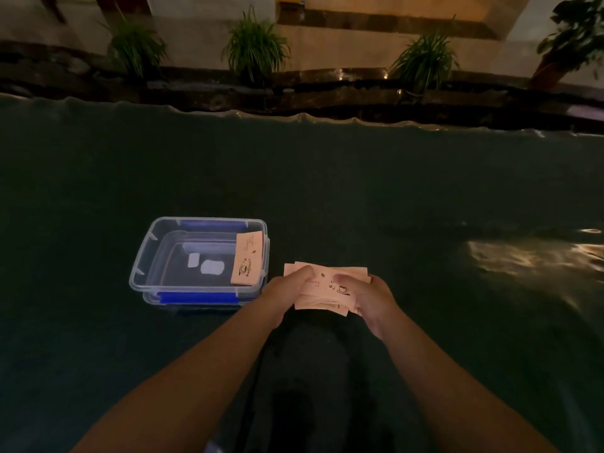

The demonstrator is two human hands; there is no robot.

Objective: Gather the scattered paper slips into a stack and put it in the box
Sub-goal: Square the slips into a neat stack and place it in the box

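A loose stack of pale pink paper slips (327,286) with a small cup drawing is held just above the dark table. My left hand (284,291) grips its left side, thumb on top. My right hand (371,297) grips its right side. The slips are fanned and uneven at the edges. To the left stands a clear plastic box (147,253) with blue clips, open on top. One pink slip (247,258) leans against the box's inner right wall.
The dark green table cover (359,191) spreads widely around the box and hands. Its far edge meets a dark ledge with several potted grass plants (255,47). A bright reflection (529,256) lies on the cover at the right.
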